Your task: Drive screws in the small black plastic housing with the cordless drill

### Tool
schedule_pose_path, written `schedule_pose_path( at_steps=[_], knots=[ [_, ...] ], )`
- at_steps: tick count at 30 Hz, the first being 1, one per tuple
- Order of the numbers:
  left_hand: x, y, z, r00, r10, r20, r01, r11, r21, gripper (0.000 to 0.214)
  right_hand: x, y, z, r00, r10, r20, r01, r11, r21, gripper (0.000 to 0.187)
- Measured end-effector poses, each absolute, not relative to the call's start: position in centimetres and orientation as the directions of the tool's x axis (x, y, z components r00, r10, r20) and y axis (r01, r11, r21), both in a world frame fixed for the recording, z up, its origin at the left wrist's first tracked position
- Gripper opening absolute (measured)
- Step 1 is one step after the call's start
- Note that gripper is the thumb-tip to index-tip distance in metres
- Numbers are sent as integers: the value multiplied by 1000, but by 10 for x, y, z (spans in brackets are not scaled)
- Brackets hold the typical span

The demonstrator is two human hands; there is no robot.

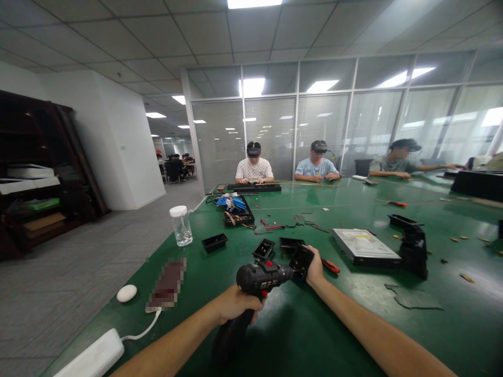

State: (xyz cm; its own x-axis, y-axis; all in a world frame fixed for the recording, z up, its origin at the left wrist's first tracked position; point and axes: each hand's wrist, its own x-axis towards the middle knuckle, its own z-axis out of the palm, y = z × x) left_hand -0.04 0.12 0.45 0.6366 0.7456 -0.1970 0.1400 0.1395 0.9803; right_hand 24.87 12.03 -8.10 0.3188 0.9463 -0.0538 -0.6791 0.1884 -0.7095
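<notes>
My left hand is wrapped round the grip of a black cordless drill, which points to the right. Upright in my right hand is a small black plastic box, gripped at its right side. The drill's tip meets the near face of this box; whether the bit sits in a screw or hole is too small to tell. Just behind lie similar black boxes, one holding small bits and another beside it. A third black box rests farther left.
A clear jar, a phone, a white round case and a white power bank are at left. An orange screwdriver and a silver disc drive lie at right. Several people sit across the green table.
</notes>
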Motion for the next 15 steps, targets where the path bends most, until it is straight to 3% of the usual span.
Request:
schedule_pose_path(
  at_steps=[15],
  knots=[
    [1, -2, 9, 628, 755, -189, 149, 122, 981, 17, 249, 121, -82, 293, 953, -73, -701, 162, -695, 23]
  ],
)
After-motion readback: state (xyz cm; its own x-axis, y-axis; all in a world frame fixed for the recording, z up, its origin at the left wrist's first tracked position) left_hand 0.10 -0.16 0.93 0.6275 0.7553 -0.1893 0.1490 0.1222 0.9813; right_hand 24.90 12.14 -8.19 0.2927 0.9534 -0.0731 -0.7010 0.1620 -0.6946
